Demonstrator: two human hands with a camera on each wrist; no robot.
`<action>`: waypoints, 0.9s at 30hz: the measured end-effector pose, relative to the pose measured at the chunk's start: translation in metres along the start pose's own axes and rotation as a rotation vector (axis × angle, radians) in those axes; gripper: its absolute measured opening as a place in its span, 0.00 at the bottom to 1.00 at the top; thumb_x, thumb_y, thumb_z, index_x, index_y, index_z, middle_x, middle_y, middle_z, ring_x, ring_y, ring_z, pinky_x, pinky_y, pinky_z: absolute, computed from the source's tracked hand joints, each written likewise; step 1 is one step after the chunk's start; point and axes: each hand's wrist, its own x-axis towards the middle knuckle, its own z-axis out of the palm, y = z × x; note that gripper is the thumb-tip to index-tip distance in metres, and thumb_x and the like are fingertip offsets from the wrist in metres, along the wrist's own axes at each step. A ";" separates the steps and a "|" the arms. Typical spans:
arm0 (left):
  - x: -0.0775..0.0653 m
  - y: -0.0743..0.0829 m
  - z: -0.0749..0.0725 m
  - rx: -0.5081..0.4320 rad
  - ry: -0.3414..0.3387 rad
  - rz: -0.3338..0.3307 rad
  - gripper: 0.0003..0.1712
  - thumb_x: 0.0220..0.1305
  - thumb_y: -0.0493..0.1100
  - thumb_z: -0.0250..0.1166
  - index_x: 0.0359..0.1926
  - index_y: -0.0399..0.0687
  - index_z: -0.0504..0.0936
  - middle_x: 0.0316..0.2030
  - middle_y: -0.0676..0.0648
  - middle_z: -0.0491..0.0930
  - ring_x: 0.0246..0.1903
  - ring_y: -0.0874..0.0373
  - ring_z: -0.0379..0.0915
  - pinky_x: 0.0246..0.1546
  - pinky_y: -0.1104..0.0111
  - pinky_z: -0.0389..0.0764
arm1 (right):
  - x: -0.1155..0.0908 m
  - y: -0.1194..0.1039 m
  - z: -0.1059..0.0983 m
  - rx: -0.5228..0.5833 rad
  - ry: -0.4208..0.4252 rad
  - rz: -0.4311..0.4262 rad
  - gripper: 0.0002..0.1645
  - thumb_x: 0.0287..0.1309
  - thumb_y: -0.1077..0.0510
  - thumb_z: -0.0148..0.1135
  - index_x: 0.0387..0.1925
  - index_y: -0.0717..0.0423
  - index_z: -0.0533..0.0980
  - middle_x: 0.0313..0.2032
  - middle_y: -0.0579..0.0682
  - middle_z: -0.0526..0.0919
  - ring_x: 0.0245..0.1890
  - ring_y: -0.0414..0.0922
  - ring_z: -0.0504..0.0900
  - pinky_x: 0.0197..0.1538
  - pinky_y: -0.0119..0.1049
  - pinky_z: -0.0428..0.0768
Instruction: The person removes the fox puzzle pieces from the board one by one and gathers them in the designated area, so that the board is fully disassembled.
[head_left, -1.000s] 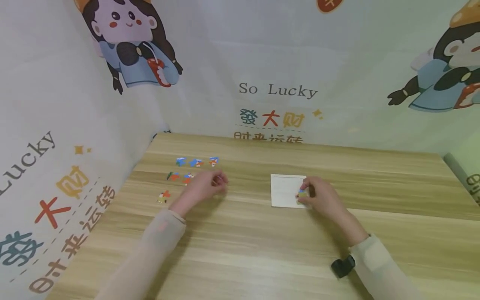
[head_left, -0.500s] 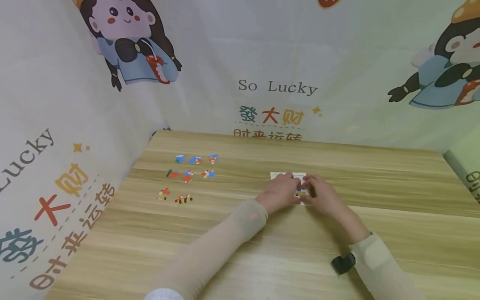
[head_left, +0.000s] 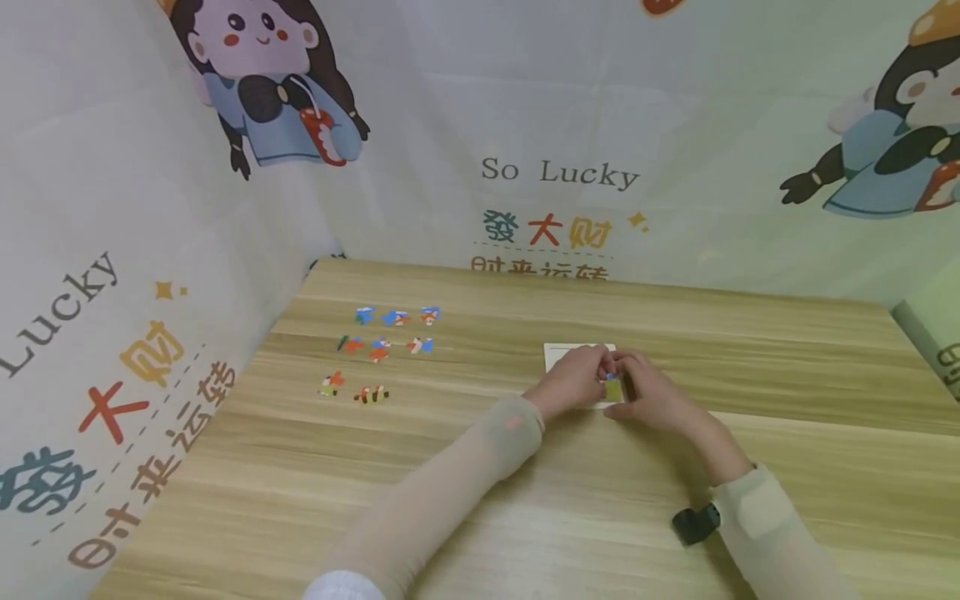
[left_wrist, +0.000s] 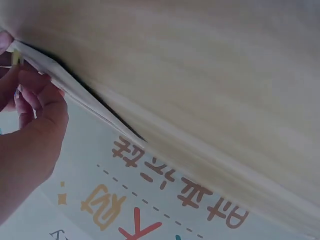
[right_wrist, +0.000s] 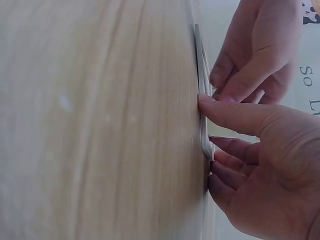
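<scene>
A white puzzle board (head_left: 552,355) lies on the table, with a yellow-green puzzle piece (head_left: 612,390) at its right end. My left hand (head_left: 572,377) is over the board, fingers curled. A small coloured bit (left_wrist: 19,92) shows between its fingertips in the left wrist view, apparently a puzzle piece, mostly hidden. From the right, my right hand (head_left: 660,396) grips the board's end between thumb and fingers. In the right wrist view its thumb meets the rim (right_wrist: 198,55) of the board, while the two hands nearly touch.
Several loose puzzle pieces (head_left: 378,350) lie in rows on the left of the wooden table (head_left: 480,500). A printed cloth (head_left: 420,125) hangs behind the table and along its left side. A black device (head_left: 696,525) is strapped at the right forearm.
My left hand has moved right from the loose pieces to the board, uncovering pieces beneath its former place. My right hand stays at the board's right end, its thumb now lower near the edge.
</scene>
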 end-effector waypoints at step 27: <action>-0.095 -0.162 -0.103 -0.019 0.112 -0.230 0.05 0.64 0.36 0.65 0.40 0.46 0.83 0.39 0.45 0.83 0.38 0.54 0.77 0.39 0.66 0.77 | -0.006 0.005 -0.004 -0.071 0.008 0.057 0.27 0.53 0.60 0.74 0.49 0.71 0.73 0.66 0.73 0.65 0.68 0.70 0.62 0.70 0.64 0.63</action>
